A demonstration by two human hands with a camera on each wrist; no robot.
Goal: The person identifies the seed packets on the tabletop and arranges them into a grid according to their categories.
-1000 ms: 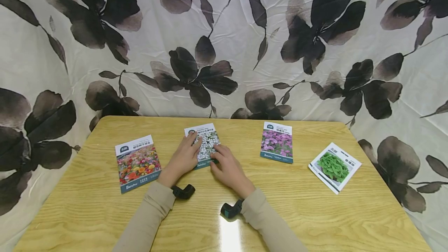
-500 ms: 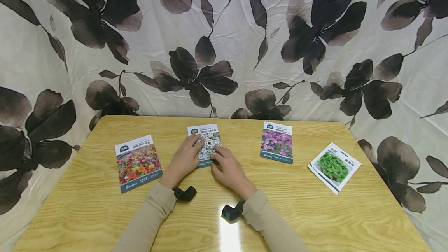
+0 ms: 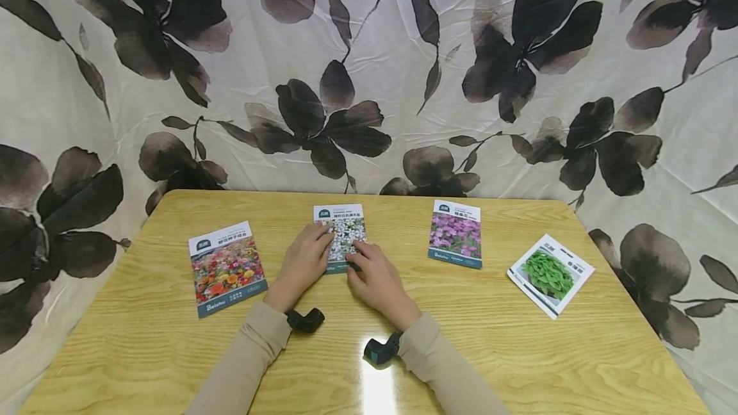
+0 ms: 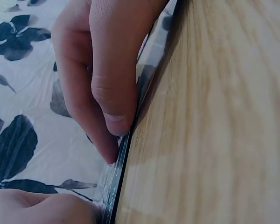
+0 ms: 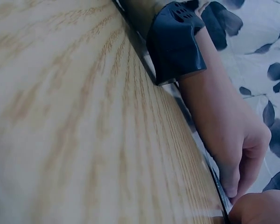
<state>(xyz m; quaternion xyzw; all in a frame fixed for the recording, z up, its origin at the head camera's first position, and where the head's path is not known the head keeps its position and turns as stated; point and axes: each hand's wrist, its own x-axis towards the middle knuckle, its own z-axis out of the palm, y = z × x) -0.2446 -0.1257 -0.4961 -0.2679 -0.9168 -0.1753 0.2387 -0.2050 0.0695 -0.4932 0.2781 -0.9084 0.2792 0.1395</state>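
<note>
A seed packet with white flowers (image 3: 347, 228) lies flat on the wooden table, near its back edge. My left hand (image 3: 304, 260) rests on the packet's left side, thumb over the flower picture. From the right, my right hand (image 3: 377, 280) touches the lower right part with its fingertips, its thumb near the bottom edge. In the left wrist view, the left thumb and a finger point down onto the packet (image 4: 113, 191), seen nearly edge-on. The right wrist view shows the left hand (image 5: 228, 135) beyond part of the right hand (image 5: 261, 208).
A seed packet with mixed flowers (image 3: 229, 271) lies at the left. Toward the right are a purple-flower packet (image 3: 455, 235) and a tilted green-leaf packet (image 3: 549, 274). A flower-print cloth (image 3: 415, 75) hangs behind the table (image 3: 144, 351).
The white-flower packet has slid slightly right and turned straighter. My left hand has shifted a little right and toward me; my right hand stays nearly in place.
</note>
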